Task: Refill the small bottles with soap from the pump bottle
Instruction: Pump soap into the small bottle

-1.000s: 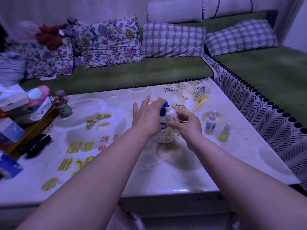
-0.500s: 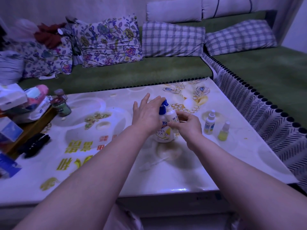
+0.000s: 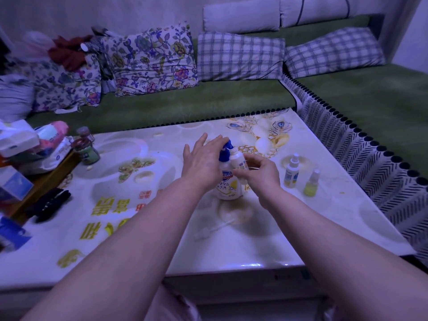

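A white soap pump bottle (image 3: pixel 228 187) with a blue pump head stands mid-table. My left hand (image 3: pixel 201 162) lies flat over the blue pump head, fingers straight. My right hand (image 3: pixel 258 173) holds a small white bottle (image 3: pixel 238 159) tilted up against the pump spout, thumb and fingers curled round it. Two more small bottles stand to the right: a white and yellow spray bottle (image 3: pixel 291 171) and a smaller yellow-green one (image 3: pixel 311 186). A clear removed spray cap with its tube (image 3: pixel 212 230) lies on the table in front of the pump bottle.
The table (image 3: pixel 289 232) has a glossy patterned top. At its left edge stand two jars (image 3: pixel 85 150), tissue packs (image 3: pixel 18 141) and a black object (image 3: pixel 49 203). A green sofa with cushions runs behind and to the right.
The hands and bottles keep nearly the same pose. My right hand's fingers have loosened slightly around the small bottle.
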{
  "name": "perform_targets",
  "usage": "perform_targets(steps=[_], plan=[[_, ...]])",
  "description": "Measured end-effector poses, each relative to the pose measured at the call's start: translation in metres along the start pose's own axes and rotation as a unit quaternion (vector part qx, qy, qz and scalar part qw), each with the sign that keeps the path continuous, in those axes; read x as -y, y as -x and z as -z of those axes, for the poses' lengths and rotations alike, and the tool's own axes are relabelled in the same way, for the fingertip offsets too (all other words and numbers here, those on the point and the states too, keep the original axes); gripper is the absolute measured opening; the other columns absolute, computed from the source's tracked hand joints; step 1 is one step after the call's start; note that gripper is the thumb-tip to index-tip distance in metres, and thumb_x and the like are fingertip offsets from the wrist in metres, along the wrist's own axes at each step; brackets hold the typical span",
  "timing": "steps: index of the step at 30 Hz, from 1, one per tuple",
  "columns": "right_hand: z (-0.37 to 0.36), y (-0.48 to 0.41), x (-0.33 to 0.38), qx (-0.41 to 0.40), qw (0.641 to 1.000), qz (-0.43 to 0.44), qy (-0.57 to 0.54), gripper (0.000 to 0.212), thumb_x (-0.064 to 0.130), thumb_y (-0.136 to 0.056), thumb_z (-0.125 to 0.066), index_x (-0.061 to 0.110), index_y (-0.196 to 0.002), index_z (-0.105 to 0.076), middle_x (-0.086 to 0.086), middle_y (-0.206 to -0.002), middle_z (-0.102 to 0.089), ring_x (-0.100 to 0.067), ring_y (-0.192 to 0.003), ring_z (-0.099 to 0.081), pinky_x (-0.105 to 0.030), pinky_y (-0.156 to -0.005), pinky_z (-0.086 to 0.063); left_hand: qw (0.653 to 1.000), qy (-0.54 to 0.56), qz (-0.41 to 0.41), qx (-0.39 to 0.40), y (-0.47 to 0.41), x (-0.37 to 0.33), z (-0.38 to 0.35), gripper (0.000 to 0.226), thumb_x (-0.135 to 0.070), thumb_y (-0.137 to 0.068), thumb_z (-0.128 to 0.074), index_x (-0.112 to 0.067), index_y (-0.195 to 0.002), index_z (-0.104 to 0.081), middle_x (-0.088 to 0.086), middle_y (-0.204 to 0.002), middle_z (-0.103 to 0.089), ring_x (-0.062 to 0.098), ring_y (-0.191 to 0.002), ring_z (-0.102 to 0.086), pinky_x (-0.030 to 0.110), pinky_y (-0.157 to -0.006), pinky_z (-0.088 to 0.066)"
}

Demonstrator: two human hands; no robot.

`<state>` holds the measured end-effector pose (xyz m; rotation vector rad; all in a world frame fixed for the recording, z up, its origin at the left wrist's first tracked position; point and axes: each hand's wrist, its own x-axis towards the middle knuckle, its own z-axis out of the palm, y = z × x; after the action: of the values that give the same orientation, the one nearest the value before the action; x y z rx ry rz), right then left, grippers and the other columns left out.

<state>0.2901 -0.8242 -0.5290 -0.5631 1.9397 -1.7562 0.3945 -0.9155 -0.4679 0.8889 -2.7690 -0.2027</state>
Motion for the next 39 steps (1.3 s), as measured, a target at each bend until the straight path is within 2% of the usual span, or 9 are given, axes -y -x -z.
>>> perform_targets(steps=[2, 7, 16, 23, 27, 36, 39], plan=[[0.0001, -0.0001, -0.0002, 0.0, 1.0, 0.001, 0.002, 0.041, 0.01, -0.066, -0.085, 0.039, -0.09, -0.069, 0.006, -0.098, -0.073, -0.017, -0.094, -0.07, -0.046, -0.09, -0.055, 1.0, -0.009, 0.0, 0.0, -0.0004, -0.0008, 0.0005, 0.077, -0.013, -0.082, -0.061, -0.033, -0.146, -0.023, -0.012, -0.156, -0.021, 0.017, -0.147, -0.005, 0.054, -0.116, -0.008], [0.0, -0.0004, -0.0002, -0.001, 1.0, -0.002, 0.002, 0.043, 0.012, -0.067, -0.085, 0.034, -0.1, -0.071, 0.005, -0.1, -0.073, -0.016, -0.094, -0.07, -0.046, -0.09, -0.055, 1.0, -0.027, -0.003, 0.001, -0.001, -0.002, 0.0012, 0.077, -0.015, -0.082, -0.063, -0.033, -0.146, -0.023, -0.011, -0.156, -0.023, 0.019, -0.147, -0.006, 0.055, -0.115, -0.007], [-0.0017, 0.0039, -0.0015, -0.007, 1.0, -0.008, 0.03, 0.036, 0.02, -0.058, -0.085, 0.048, -0.073, -0.068, 0.01, -0.091, -0.073, -0.017, -0.09, -0.071, -0.049, -0.089, -0.055, 0.999, -0.039, -0.006, 0.002, 0.0011, -0.0016, -0.0067, 0.075, -0.01, -0.082, -0.058, -0.032, -0.145, -0.024, -0.011, -0.156, -0.023, 0.019, -0.146, -0.008, 0.057, -0.115, -0.006], [-0.0012, 0.0049, -0.0004, -0.008, 1.0, -0.008, 0.027, 0.036, 0.018, -0.06, -0.085, 0.046, -0.074, -0.067, 0.011, -0.091, -0.073, -0.016, -0.089, -0.071, -0.048, -0.089, -0.055, 0.999, -0.047, -0.016, -0.003, -0.0021, -0.0004, -0.0046, 0.068, -0.023, -0.084, -0.061, -0.032, -0.143, -0.027, -0.01, -0.155, -0.027, 0.019, -0.146, -0.009, 0.056, -0.115, -0.007], [0.0008, 0.0036, 0.0004, -0.008, 1.0, -0.005, 0.02, 0.039, 0.015, -0.063, -0.085, 0.044, -0.08, -0.067, 0.009, -0.094, -0.073, -0.016, -0.091, -0.07, -0.047, -0.089, -0.055, 0.999, -0.039, -0.024, -0.002, -0.0011, 0.0021, -0.0028, 0.075, -0.029, -0.083, -0.063, -0.033, -0.146, -0.021, -0.011, -0.156, -0.021, 0.017, -0.147, -0.006, 0.056, -0.115, -0.009], [-0.0017, 0.0021, 0.0039, 0.002, 1.0, 0.013, 0.009, 0.042, 0.009, -0.066, -0.084, 0.044, -0.078, -0.065, 0.006, -0.095, -0.074, -0.017, -0.094, -0.07, -0.047, -0.091, -0.055, 1.0, -0.021, -0.02, 0.01, -0.0006, 0.0048, -0.0009, 0.082, -0.021, -0.082, -0.065, -0.034, -0.148, -0.017, -0.013, -0.157, -0.017, 0.016, -0.147, -0.004, 0.056, -0.116, -0.008], [-0.0009, 0.0019, 0.0039, 0.003, 1.0, 0.013, 0.008, 0.042, 0.008, -0.067, -0.084, 0.043, -0.08, -0.065, 0.007, -0.095, -0.073, -0.016, -0.095, -0.07, -0.046, -0.092, -0.054, 1.0, -0.016, -0.018, 0.015, -0.0011, 0.0046, -0.0013, 0.084, -0.025, -0.082, -0.066, -0.035, -0.148, -0.016, -0.013, -0.158, -0.015, 0.016, -0.147, -0.004, 0.056, -0.116, -0.009]])
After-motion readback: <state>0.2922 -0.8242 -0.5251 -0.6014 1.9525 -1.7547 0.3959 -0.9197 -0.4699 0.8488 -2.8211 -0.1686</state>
